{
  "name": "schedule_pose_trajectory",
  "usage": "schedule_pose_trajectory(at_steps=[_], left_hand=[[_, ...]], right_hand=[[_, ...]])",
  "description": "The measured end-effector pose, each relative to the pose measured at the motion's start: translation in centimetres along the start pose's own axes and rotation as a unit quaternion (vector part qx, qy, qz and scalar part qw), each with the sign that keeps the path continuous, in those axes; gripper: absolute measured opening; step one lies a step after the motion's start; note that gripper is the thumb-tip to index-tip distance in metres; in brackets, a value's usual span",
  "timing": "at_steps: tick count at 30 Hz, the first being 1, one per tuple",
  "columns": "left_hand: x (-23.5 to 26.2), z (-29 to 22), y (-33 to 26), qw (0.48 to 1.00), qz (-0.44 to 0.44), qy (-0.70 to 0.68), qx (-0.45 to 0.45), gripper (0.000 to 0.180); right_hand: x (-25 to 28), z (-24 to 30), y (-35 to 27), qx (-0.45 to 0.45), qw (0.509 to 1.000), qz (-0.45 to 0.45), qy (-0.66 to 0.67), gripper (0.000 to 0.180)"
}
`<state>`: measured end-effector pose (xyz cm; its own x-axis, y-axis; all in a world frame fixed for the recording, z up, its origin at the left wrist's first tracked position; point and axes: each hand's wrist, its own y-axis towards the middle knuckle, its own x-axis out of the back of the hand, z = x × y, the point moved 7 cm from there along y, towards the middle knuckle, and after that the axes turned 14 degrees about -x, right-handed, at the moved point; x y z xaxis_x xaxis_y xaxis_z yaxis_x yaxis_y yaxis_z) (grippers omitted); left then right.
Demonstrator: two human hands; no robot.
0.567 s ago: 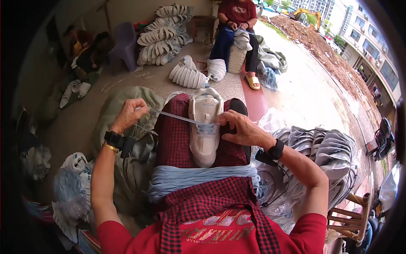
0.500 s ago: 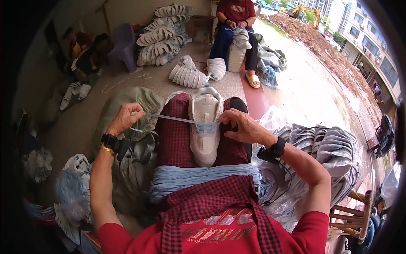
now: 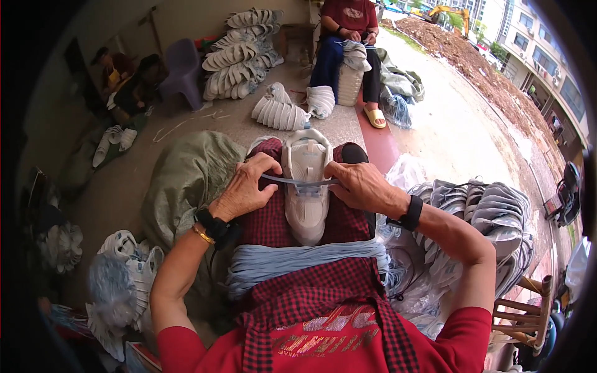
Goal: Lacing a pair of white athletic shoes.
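Observation:
A white shoe upper [image 3: 306,219] lies lengthwise between my thighs, its toe toward me. Across its tongue area runs a light blue shoelace [image 3: 297,182], partly threaded through the lower eyelets. On the shoe's left side, my left hand [image 3: 247,186] pinches one stretch of the lace. My right hand [image 3: 365,185] is closed on the lace at the right edge of the shoe; its fingertips are partly hidden. A thick bundle of light blue shoelaces [image 3: 305,260] rests across my lap, over a red and black checked apron [image 3: 311,292].
Stacked shoe uppers [image 3: 497,214] and clear plastic stand at my right, beside a bamboo stool [image 3: 525,314]. A green sack [image 3: 186,180] and more uppers [image 3: 127,273] are at my left. Ahead are further uppers [image 3: 280,112], a purple chair [image 3: 182,71] and a seated person [image 3: 351,50].
My left hand has come in from the far left to the shoe's side, and the lace span between my hands has shortened. My right hand stays by the shoe's right edge.

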<state>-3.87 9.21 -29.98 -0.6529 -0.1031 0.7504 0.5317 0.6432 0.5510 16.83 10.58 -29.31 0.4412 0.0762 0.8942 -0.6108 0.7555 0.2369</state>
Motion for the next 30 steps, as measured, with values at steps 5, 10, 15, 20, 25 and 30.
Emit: schedule_pose_trajectory(at_steps=[5,10,15,20,25,30], left_hand=[[-1.9,0.8,0.3,0.999,0.030,0.026,0.001,0.030],[-1.9,-0.1,0.7,0.996,0.036,0.069,-0.037,0.030],[-2.2,-0.3,1.1,0.995,0.055,0.072,-0.041,0.031],[-2.0,-0.5,1.1,0.991,0.037,0.067,-0.114,0.023],[0.3,0.0,-0.3,0.958,0.081,0.211,-0.177,0.014],[8.2,1.4,-4.6,0.960,0.018,0.256,-0.115,0.013]], right_hand=[[0.5,-1.5,0.8,-0.026,0.995,0.086,0.048,0.017],[3.6,-5.8,0.7,-0.069,0.970,-0.155,-0.176,0.015],[0.3,-1.7,-0.1,0.032,0.999,-0.024,-0.008,0.034],[-2.7,-2.3,0.4,0.047,0.997,-0.001,-0.068,0.023],[-0.9,-3.5,-1.5,0.109,0.989,-0.001,-0.096,0.012],[6.8,-9.1,-5.2,0.019,0.988,-0.036,-0.148,0.005]])
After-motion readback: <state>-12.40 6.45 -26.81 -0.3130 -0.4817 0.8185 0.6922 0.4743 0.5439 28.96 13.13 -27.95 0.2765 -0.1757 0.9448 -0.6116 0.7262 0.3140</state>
